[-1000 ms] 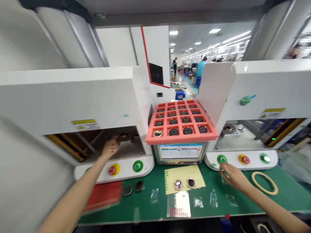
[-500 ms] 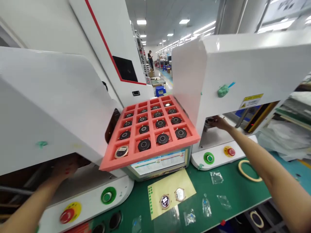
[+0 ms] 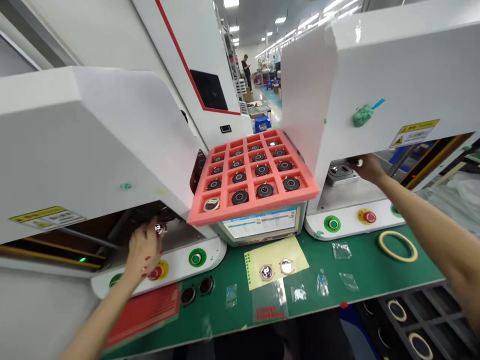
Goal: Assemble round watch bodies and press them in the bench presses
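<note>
My left hand (image 3: 144,249) is closed on a watch (image 3: 160,228) with a lit face, in front of the left press's opening. Over on the right, my right hand (image 3: 369,169) reaches inside the right press. Its fingers pinch what looks like a dark watch, mostly hidden by them. Just left of those fingers sits a metal fixture (image 3: 340,172) with a rounded recess. Between the presses, a pink foam tray (image 3: 255,201) holds several dark watch bodies, backs up, and one pale-rimmed piece (image 3: 212,204) in its front left cell.
Two watches (image 3: 266,272) (image 3: 287,266) lie on a yellow sheet (image 3: 258,255). Green buttons (image 3: 197,258) and red stop knobs (image 3: 369,217) line the press fronts. Small plastic bags (image 3: 342,250), a pale ring (image 3: 397,246) and red strips (image 3: 150,310) lie on the green mat.
My left hand has come out of the left press's dark opening, a lit watch now showing in it. My right hand has moved off the fixture to its right. The view has shifted.
</note>
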`<move>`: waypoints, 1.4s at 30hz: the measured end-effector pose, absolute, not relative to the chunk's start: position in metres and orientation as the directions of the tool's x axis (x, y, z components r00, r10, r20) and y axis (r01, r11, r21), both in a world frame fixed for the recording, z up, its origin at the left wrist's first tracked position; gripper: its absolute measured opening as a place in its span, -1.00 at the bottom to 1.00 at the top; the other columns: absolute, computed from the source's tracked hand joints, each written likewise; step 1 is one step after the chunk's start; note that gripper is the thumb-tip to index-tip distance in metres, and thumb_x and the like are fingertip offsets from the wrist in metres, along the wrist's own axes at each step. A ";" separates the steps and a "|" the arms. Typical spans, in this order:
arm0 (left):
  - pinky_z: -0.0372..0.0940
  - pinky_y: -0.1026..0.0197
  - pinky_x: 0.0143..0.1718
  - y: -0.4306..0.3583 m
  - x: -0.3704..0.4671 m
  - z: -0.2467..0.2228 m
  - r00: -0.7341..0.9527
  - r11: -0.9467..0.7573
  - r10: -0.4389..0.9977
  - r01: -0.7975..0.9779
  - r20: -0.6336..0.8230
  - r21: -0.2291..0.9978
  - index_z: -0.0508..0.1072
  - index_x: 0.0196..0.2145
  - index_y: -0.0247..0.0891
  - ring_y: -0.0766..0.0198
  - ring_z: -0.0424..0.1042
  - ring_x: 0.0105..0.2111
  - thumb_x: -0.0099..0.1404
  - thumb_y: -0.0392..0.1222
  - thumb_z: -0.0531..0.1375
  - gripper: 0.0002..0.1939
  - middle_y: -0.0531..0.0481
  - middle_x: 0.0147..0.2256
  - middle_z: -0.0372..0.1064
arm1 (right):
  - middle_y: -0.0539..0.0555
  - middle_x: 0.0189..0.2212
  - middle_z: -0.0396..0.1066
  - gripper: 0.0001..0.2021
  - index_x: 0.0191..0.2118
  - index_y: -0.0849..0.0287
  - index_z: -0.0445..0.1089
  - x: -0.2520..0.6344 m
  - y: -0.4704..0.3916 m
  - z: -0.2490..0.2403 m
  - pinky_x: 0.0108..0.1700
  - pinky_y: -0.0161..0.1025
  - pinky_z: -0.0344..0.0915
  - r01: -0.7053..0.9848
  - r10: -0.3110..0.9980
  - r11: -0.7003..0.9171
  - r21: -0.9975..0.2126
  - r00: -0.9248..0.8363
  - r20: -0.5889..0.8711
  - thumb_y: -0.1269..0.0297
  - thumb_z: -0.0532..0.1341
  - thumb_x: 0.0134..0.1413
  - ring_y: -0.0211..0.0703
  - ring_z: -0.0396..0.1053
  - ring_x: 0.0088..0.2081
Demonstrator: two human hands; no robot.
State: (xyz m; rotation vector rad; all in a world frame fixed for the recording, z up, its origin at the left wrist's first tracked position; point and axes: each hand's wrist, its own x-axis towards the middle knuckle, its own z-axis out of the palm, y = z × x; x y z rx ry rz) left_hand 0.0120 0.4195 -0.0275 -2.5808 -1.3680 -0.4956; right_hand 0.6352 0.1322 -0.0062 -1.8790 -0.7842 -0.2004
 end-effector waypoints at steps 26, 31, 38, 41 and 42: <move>0.26 0.03 -0.03 0.201 0.136 -0.150 0.759 -0.733 0.637 0.543 0.134 0.409 0.42 -0.04 -0.27 0.00 0.37 -0.06 0.32 -0.05 0.11 -0.66 -0.21 -0.10 0.40 | 0.23 0.00 0.36 -0.62 0.02 0.23 0.29 0.350 0.083 -0.164 0.08 0.01 0.28 0.854 0.962 -0.073 -0.515 0.196 0.189 0.27 0.27 0.07 0.04 0.33 0.06; 0.31 0.07 -0.17 0.195 0.160 -0.152 0.754 -0.725 0.643 0.540 0.137 0.428 0.52 -0.18 -0.21 -0.01 0.45 -0.18 0.27 -0.19 0.16 -0.80 -0.17 -0.22 0.51 | 0.13 -0.12 0.40 -0.64 -0.01 0.24 0.32 0.330 0.102 -0.169 -0.02 0.00 0.34 0.858 0.960 -0.139 -0.494 0.239 0.146 0.17 0.26 0.13 -0.02 0.38 -0.05; 0.31 0.08 -0.03 0.240 0.090 -0.098 0.681 -0.747 0.652 0.498 0.334 0.441 0.42 -0.08 -0.18 0.07 0.46 -0.10 0.33 -0.05 0.12 -0.73 -0.14 -0.11 0.50 | 0.21 -0.13 0.45 -0.59 0.08 0.25 0.22 0.326 0.103 -0.178 -0.05 -0.08 0.33 0.836 0.954 -0.181 -0.518 0.278 0.115 0.32 0.22 0.11 0.04 0.41 -0.07; 0.27 -0.04 0.03 0.309 0.045 -0.056 0.547 -0.679 0.734 0.611 0.403 0.406 0.38 -0.18 -0.21 0.00 0.42 -0.07 0.31 -0.07 0.12 -0.80 -0.20 -0.06 0.46 | 0.23 -0.07 0.46 -0.59 0.09 0.21 0.17 0.327 0.100 -0.183 -0.04 -0.09 0.33 0.826 0.959 -0.169 -0.538 0.264 0.103 0.36 0.17 0.11 0.05 0.42 -0.04; 0.26 -0.05 0.05 0.336 0.033 -0.043 0.514 -0.651 0.756 0.651 0.405 0.390 0.36 -0.22 -0.22 -0.01 0.40 -0.04 0.31 -0.11 0.12 -0.85 -0.21 -0.03 0.43 | 0.23 -0.05 0.46 -0.58 0.10 0.20 0.16 0.328 0.099 -0.184 -0.04 -0.09 0.33 0.822 0.961 -0.165 -0.545 0.257 0.097 0.37 0.15 0.11 0.05 0.42 -0.02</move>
